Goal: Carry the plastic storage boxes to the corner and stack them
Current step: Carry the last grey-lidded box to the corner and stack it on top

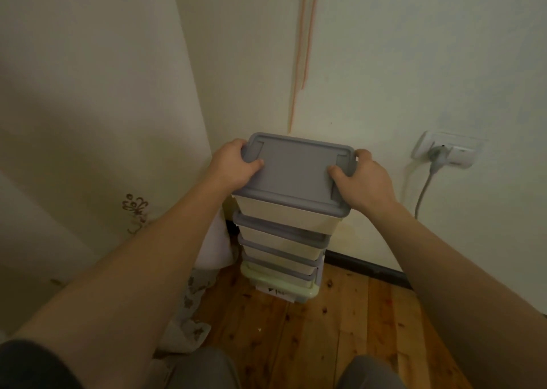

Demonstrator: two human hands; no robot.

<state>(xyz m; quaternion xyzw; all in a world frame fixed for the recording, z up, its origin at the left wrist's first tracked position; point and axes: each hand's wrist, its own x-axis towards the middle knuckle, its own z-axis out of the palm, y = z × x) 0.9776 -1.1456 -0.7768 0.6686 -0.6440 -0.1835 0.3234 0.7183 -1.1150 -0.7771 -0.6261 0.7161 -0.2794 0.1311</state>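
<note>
A cream plastic storage box with a grey lid (pixel 296 171) sits on top of a stack of several similar boxes (pixel 281 249) in the corner of the room. The lowest box in the stack has a pale green lid (pixel 278 282) and a white label on its front. My left hand (pixel 233 166) grips the left end of the top box, thumb on the lid. My right hand (pixel 359 178) grips the right end the same way. Whether the top box rests fully on the one below I cannot tell.
A pale curtain (pixel 97 122) with a floral print hangs at the left, down to the wooden floor (pixel 325 329). A wall socket (pixel 450 152) with a grey plug and cable sits on the right wall. A dark skirting board (pixel 370 267) runs along that wall.
</note>
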